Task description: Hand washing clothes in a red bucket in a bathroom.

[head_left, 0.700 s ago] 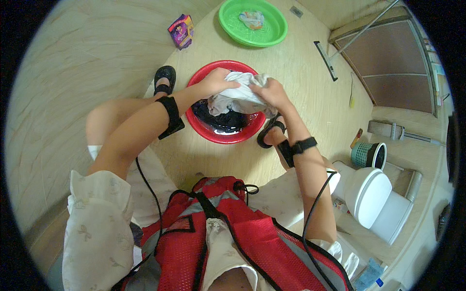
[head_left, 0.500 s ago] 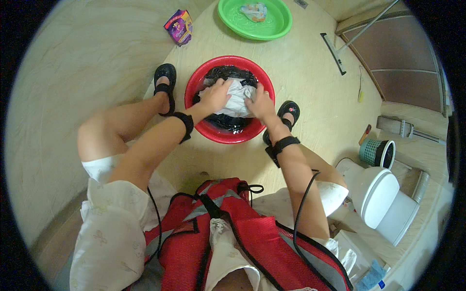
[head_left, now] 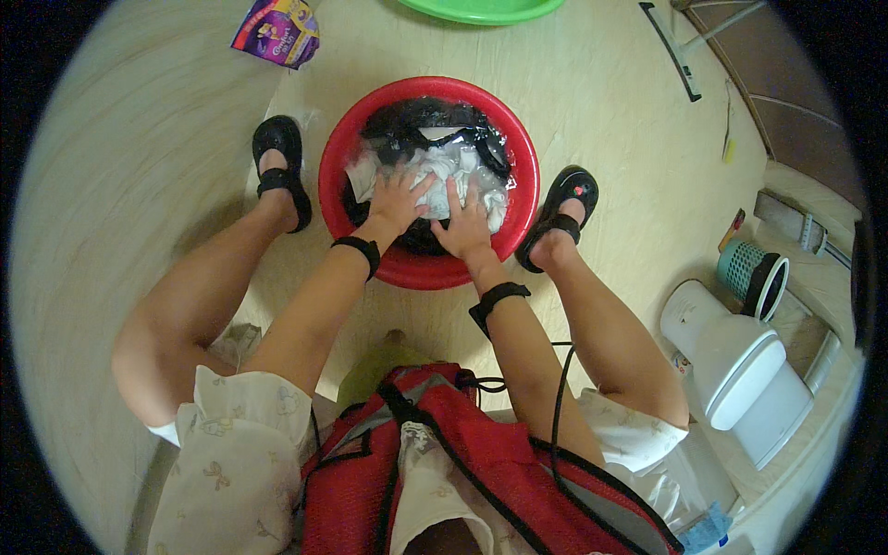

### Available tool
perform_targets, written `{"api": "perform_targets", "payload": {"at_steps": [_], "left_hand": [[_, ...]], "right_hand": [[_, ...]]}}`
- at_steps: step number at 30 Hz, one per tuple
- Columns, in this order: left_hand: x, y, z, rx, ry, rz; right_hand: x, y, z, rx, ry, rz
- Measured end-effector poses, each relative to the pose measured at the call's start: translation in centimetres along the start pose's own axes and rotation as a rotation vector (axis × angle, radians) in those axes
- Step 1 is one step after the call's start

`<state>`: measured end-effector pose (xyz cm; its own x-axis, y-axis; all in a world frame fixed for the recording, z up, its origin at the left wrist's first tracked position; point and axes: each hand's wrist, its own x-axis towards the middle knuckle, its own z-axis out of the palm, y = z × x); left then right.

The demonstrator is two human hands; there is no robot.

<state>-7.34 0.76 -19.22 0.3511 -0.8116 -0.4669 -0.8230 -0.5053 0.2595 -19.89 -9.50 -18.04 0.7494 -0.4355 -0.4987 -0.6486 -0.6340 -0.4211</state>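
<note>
A round red basin (head_left: 521, 157) stands on the floor between my feet, with water and wet laundry in it. A white cloth (head_left: 448, 166) lies crumpled over dark, glossy wet fabric (head_left: 413, 118). My left hand (head_left: 398, 200) rests flat on the left part of the white cloth, fingers spread. Beside it, my right hand (head_left: 466, 224) is spread too, pressing on the near side of the cloth. Neither hand grips the laundry. The cloth under my palms is hidden.
Black shoes (head_left: 280, 166) flank the basin. At the far side are a purple packet (head_left: 280, 33) and a green basin (head_left: 490, 11). To the right are a squeegee (head_left: 673, 55), a teal wastebasket (head_left: 743, 264) and a white toilet (head_left: 745, 370).
Both hands have moved nearer to me and flattened onto the white cloth, which now lies spread and wetter in the water. The view has shifted, leaving less of the green basin visible.
</note>
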Motion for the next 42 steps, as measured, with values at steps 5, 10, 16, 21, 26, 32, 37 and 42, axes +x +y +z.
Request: {"api": "perform_targets", "payload": {"at_steps": [5, 10, 16, 21, 26, 32, 37, 42], "left_hand": [[4.5, 0.9, 2.0, -0.142, -0.179, -0.076], [7.3, 0.1, 2.7, -0.127, -0.22, -0.186], [3.7, 1.2, -0.7, -0.215, 0.158, -0.148], [0.9, 0.5, -2.0, -0.225, 0.318, 0.009], [-0.2, -2.0, 0.9, 0.079, 0.271, 0.131], [4.5, -0.1, -3.1, -0.235, -0.397, -0.225], [1.7, -2.7, -3.2, -0.473, 0.291, -0.028], [-1.9, -4.3, -4.9, -0.2, 0.29, -0.305]], "right_hand": [[2.6, 1.7, 1.9, -0.212, 0.328, -0.054], [5.3, -1.3, -0.5, 0.04, -0.023, -0.022], [5.0, -0.6, -0.7, 0.344, 0.59, 0.483], [3.4, -1.7, -0.1, -0.163, 0.291, 0.07], [3.4, -2.9, 1.7, -0.206, 0.011, 0.09], [6.4, -0.8, -1.1, -0.215, -0.134, 0.109], [5.5, -2.1, -3.9, -0.253, -0.163, 0.234], [1.3, -5.6, -6.7, -0.329, -0.067, 0.071]]}}
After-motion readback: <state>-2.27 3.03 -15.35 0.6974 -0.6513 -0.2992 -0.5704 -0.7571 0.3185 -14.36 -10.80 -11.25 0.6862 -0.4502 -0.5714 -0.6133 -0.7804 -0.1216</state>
